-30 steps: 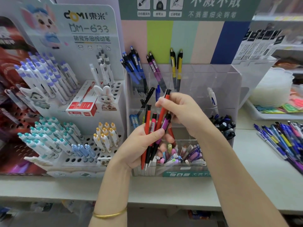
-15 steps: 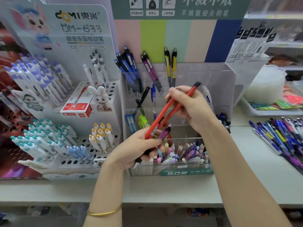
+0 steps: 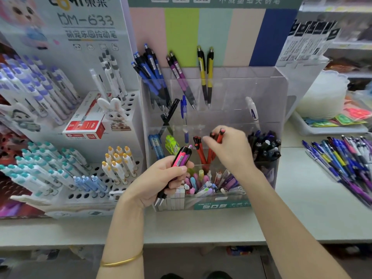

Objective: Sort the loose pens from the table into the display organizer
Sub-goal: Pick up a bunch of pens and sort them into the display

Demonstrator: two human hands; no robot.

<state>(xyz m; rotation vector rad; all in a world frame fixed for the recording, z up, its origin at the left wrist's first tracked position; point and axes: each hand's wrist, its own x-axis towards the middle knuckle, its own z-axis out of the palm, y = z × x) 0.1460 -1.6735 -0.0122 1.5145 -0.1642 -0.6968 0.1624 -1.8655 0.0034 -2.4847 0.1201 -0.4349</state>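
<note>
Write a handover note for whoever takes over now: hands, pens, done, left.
Left hand grips pink and purple pens, tips down.
Right hand holds red pens at the organizer's middle row, beside other reds standing there.
Done: blue pens and yellow pens stand in the back row.
Left: slot both hands' pens, then the loose pens piled on the table at right.

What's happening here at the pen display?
A person is sorting pens into the clear organizer. The right hand grips red pens upright at a middle compartment where other red pens stand. The left hand holds pink and purple pens, tips down, in front of the organizer. A pile of loose pens lies on the table to the right.
</note>
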